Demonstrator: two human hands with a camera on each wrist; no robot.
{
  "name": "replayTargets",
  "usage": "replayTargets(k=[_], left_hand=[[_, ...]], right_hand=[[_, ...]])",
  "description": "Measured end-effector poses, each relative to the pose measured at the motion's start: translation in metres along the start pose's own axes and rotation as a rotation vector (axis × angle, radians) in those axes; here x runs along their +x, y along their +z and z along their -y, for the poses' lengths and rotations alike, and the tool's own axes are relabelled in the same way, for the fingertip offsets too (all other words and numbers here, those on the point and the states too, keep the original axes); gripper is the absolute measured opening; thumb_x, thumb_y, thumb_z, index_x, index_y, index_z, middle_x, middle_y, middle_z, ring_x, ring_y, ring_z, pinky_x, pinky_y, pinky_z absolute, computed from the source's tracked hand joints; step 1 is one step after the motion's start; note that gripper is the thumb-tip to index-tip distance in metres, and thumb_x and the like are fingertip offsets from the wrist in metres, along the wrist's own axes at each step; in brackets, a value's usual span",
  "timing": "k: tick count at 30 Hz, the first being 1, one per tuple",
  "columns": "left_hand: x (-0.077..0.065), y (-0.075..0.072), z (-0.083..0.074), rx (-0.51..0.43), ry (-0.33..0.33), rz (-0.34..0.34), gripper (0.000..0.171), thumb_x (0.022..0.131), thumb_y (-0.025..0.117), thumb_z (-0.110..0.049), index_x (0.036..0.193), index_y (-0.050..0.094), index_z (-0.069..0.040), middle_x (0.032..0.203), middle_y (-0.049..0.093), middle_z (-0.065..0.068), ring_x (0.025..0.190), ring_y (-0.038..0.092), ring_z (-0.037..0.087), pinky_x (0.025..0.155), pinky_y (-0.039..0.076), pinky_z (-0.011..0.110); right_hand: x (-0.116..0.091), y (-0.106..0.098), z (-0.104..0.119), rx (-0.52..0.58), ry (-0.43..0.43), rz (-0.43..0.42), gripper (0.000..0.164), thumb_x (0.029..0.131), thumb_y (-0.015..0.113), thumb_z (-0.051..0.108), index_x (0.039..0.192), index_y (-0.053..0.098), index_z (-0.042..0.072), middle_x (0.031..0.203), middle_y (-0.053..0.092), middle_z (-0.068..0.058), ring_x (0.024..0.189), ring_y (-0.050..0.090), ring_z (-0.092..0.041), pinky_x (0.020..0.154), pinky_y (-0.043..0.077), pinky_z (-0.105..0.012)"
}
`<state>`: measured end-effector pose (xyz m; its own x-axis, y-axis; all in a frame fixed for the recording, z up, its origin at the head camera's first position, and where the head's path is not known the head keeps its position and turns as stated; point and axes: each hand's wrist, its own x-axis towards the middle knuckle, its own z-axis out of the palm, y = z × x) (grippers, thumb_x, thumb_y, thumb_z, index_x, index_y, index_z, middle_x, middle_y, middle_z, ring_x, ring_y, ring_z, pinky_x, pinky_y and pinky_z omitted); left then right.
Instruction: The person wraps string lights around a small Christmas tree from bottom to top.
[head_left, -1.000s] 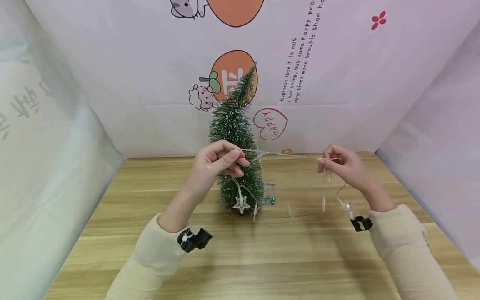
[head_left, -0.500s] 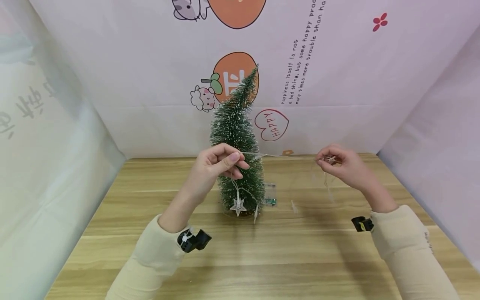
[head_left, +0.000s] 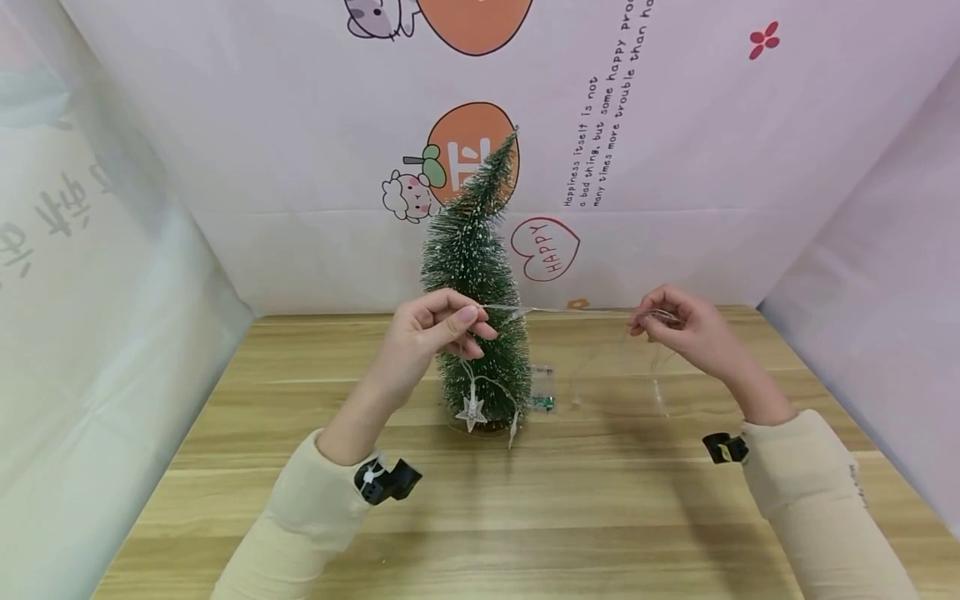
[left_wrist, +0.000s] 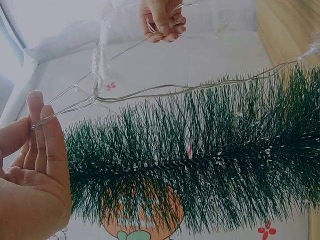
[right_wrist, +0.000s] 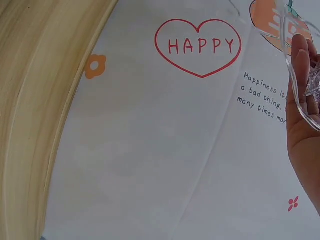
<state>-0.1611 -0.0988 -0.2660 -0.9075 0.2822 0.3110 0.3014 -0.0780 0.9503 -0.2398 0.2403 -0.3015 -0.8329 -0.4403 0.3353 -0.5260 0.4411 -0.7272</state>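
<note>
A clear-wired star string light [head_left: 570,312] stretches almost level between both hands. My left hand [head_left: 431,329] pinches one end between thumb and fingers, in front of the green bristle Christmas tree [head_left: 472,246]. Below it dangle a clear star [head_left: 472,412] and a small bulb end. On the right, my right hand [head_left: 678,321] grips the other part, with loose strands hanging under it. In the right wrist view, wire loops [right_wrist: 294,82] cross the fingers, and clear plastic stars [right_wrist: 314,82] are bunched at the palm. The left wrist view shows doubled wires [left_wrist: 145,94] running along the tree.
Behind the tree's base, on the wooden table [head_left: 480,517], lies a clear box with a green circuit piece [head_left: 543,402]. A printed white cloth [head_left: 645,250] hangs at the back, close behind the tree. Each wrist carries a black camera [head_left: 387,481].
The star that hung by my right wrist is no longer dangling there; strands have been gathered into the right hand. My left hand stays nearly still, its dangling star swinging slightly left.
</note>
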Motion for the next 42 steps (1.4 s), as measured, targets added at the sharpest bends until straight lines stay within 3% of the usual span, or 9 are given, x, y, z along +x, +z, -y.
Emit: replayTargets(k=[10,17,22,29,35,38,42], left_hand=[[-0.0005,-0.0025,0.0010,0.004,-0.015,-0.017,0.015,0.097,0.049,-0.008,0.098,0.062,0.000,0.078,0.070,-0.014,0.065,0.065,0.006,0.070,0.057,0.026],[-0.0004,-0.0030,0.0024,0.006,-0.023,-0.017,0.017,0.098,0.048,-0.009,0.101,0.060,0.002,0.079,0.070,-0.014,0.065,0.065,0.005,0.068,0.056,0.025],[0.0005,-0.0011,0.0044,-0.002,-0.037,-0.011,0.018,0.098,0.047,-0.008,0.104,0.058,0.005,0.078,0.069,-0.014,0.064,0.065,0.005,0.067,0.056,0.024],[0.0014,-0.0003,0.0072,0.003,-0.031,-0.027,0.019,0.098,0.048,-0.008,0.105,0.057,0.007,0.077,0.068,-0.014,0.063,0.064,0.004,0.067,0.056,0.024],[-0.0002,-0.0017,0.0071,-0.002,-0.029,-0.045,0.018,0.098,0.047,-0.007,0.104,0.057,0.008,0.076,0.069,-0.014,0.062,0.064,0.005,0.065,0.056,0.023],[-0.0011,-0.0027,0.0048,0.006,-0.030,-0.052,0.018,0.098,0.048,-0.008,0.105,0.057,0.007,0.077,0.069,-0.014,0.062,0.064,0.005,0.066,0.056,0.023],[-0.0016,-0.0051,0.0028,0.011,-0.036,-0.053,0.017,0.098,0.048,-0.007,0.104,0.058,0.006,0.077,0.069,-0.014,0.062,0.064,0.004,0.067,0.056,0.024]], right_hand=[[-0.0058,-0.0034,-0.0035,-0.017,0.142,-0.052,0.013,0.093,0.062,0.018,0.101,0.064,0.009,0.090,0.064,0.024,0.086,0.062,0.009,0.070,0.050,-0.012],[-0.0051,-0.0042,-0.0051,0.101,0.043,-0.037,0.010,0.094,0.058,0.008,0.100,0.066,0.009,0.104,0.065,0.021,0.093,0.064,0.005,0.078,0.051,-0.009],[-0.0051,-0.0025,-0.0044,0.085,0.011,-0.048,0.013,0.094,0.057,0.006,0.097,0.068,0.013,0.111,0.058,0.021,0.089,0.062,0.006,0.077,0.051,-0.007],[-0.0018,-0.0025,-0.0018,0.070,0.013,-0.106,0.012,0.094,0.058,0.005,0.097,0.065,0.015,0.090,0.062,0.018,0.077,0.059,0.003,0.065,0.049,-0.011],[-0.0001,-0.0042,0.0002,0.069,0.016,-0.120,0.010,0.093,0.058,0.003,0.094,0.064,0.011,0.087,0.063,0.020,0.075,0.058,0.002,0.063,0.048,-0.012],[-0.0002,-0.0057,0.0004,0.139,0.012,-0.129,0.014,0.094,0.057,0.004,0.093,0.065,0.016,0.086,0.064,0.018,0.075,0.058,0.000,0.064,0.047,-0.013],[-0.0003,-0.0078,-0.0012,0.337,-0.030,-0.115,0.016,0.094,0.055,0.001,0.094,0.065,0.013,0.082,0.065,0.011,0.071,0.060,-0.005,0.062,0.048,-0.016]])
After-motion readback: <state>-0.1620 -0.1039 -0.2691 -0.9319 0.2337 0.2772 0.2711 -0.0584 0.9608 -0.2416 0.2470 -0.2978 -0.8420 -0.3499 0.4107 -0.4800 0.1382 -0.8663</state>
